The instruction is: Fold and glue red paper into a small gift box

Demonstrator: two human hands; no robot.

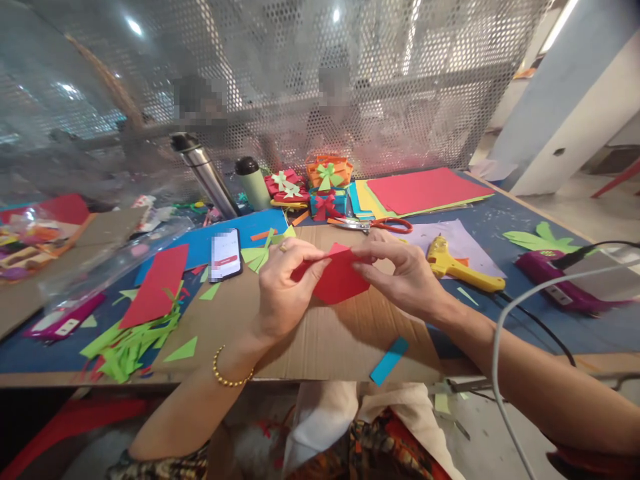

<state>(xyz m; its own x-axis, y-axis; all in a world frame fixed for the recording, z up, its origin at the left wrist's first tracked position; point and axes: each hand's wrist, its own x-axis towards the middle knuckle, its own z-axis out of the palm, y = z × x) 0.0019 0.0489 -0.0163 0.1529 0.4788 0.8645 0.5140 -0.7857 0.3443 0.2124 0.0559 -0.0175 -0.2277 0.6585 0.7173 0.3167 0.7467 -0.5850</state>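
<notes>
Hands, left [289, 288] and right [404, 272], grasp a piece of red paper [341, 279] between thumbs and fingers, the left wearing a ring and a beaded bracelet [231, 375]. The paper is above a cardboard sheet [320, 340], the landmark of this crowded worktable. A blue strip [389, 361] lies on the cardboard's near right part; a phone [225, 255] rests at its far left. Red-handled scissors [373, 225] lie at its far edge, while a yellow glue gun [460, 269] sits to its right, beyond it small bow-topped boxes [327, 183].
</notes>
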